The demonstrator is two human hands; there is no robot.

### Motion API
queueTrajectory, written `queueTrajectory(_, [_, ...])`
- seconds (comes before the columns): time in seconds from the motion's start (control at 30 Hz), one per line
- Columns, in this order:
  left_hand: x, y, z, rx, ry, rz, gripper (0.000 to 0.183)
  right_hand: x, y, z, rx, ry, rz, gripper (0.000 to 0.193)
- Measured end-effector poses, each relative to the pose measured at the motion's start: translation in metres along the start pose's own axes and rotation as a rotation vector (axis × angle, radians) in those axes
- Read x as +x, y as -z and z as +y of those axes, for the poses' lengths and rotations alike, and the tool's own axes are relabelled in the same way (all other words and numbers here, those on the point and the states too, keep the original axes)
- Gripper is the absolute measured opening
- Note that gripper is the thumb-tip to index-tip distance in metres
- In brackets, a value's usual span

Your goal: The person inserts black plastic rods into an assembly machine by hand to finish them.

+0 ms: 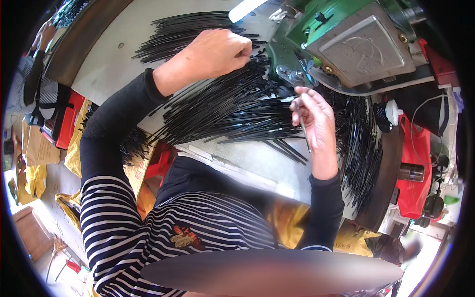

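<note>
My left hand (pixel 213 53) is closed, its knuckles up, above the heaps of thin black rods. Its fingertips point down and are hidden, so I cannot make out what they hold. A slim grey metal rod-like tool (pixel 303 129) lies along the palm of my right hand (pixel 315 116), pinched by its curled fingers. That hand is beside the small metal clamp part (pixel 292 75) of a green machine (pixel 324 24). Between my hands spreads a thick pile of black rods (pixel 217 106), with knobby ends toward the machine. Another bundle of black rods (pixel 185 32) lies beyond my left hand.
More black rods (pixel 361 153) are heaped along the table's right side. The pale tabletop (pixel 106 54) has a dark curved rim (pixel 74 37). A white lamp tube (pixel 245 9) hangs at the top. Red bags (pixel 414 168) are at the right; another person's arm (pixel 45 37) shows far left.
</note>
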State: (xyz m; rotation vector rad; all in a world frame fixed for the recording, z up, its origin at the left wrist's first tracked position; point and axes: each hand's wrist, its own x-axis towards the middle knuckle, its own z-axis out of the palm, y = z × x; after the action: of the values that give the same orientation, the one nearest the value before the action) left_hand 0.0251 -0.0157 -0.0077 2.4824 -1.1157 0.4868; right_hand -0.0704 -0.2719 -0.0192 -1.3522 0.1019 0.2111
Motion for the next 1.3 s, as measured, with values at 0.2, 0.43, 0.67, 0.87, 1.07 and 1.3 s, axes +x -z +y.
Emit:
queueTrajectory(0.2, [0.019, -0.008, 0.014, -0.624, 0.126, -0.249, 0.024, 0.000, -0.018, -0.006, -0.268, -0.042, -0.078, 0.032])
queueTrajectory(0.43, [0.028, -0.013, 0.024, -0.578, 0.061, -0.183, 0.025, -0.001, -0.018, -0.011, -0.277, -0.037, -0.073, 0.033])
queueTrajectory(0.67, [0.030, -0.013, 0.030, -0.538, 0.060, -0.149, 0.024, 0.001, -0.015, -0.011, -0.264, -0.039, -0.102, 0.032])
queueTrajectory(0.87, [0.030, -0.010, 0.037, -0.493, 0.061, -0.141, 0.024, -0.001, -0.013, -0.013, -0.256, -0.037, -0.092, 0.032])
queueTrajectory(1.07, [0.028, -0.012, 0.039, -0.380, 0.030, -0.092, 0.024, 0.000, -0.013, -0.013, -0.267, -0.048, -0.085, 0.031])
queueTrajectory(1.3, [0.033, -0.011, 0.035, -0.427, 0.042, -0.135, 0.024, 0.002, -0.012, -0.016, -0.313, -0.062, -0.083, 0.031])
